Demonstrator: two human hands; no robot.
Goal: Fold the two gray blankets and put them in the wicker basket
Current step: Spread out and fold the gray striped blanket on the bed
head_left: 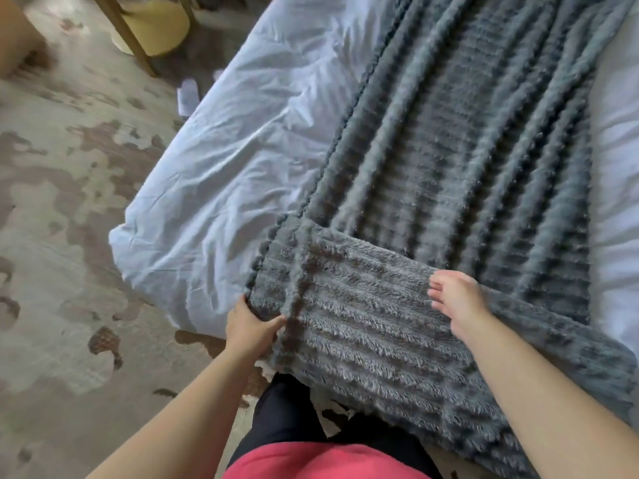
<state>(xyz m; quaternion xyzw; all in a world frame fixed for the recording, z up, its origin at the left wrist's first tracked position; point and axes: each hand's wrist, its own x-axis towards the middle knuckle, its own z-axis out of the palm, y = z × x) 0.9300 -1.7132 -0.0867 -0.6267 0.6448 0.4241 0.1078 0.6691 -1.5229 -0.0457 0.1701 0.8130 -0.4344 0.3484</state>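
While we lean over the bed's near corner, our left hand (250,326) grips the gray blanket (466,133) by its near-left edge, thumb on top and fingers curled beneath, and our right hand (456,302) rests at the far edge of the turned-over flap. The blanket lies lengthwise on the white bed (242,150), with bare sheet on both sides and patterned floor (69,202) open to the left. Its far end runs off the top, and blur perhaps hides a right thumb under the flap, so we cannot tell that grip.
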